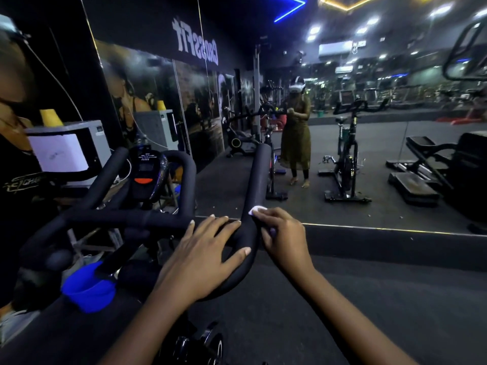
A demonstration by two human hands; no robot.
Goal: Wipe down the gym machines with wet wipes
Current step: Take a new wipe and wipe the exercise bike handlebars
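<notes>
A black spin bike handlebar [126,218] fills the lower left of the head view, with a small console [146,171] at its centre. Its right horn [259,175] rises toward the mirror. My left hand [205,255] lies flat, fingers spread, on the handlebar's right bend. My right hand [283,234] presses a white wet wipe [255,209] against the base of the right horn; only a corner of the wipe shows past my fingers.
A wall mirror [369,154] stands straight ahead, reflecting me, other bikes and a step bench. A blue bottle holder [88,289] hangs under the handlebar at lower left. Another person [15,143] stands close at the far left. Dark floor matting [395,299] stretches to the right.
</notes>
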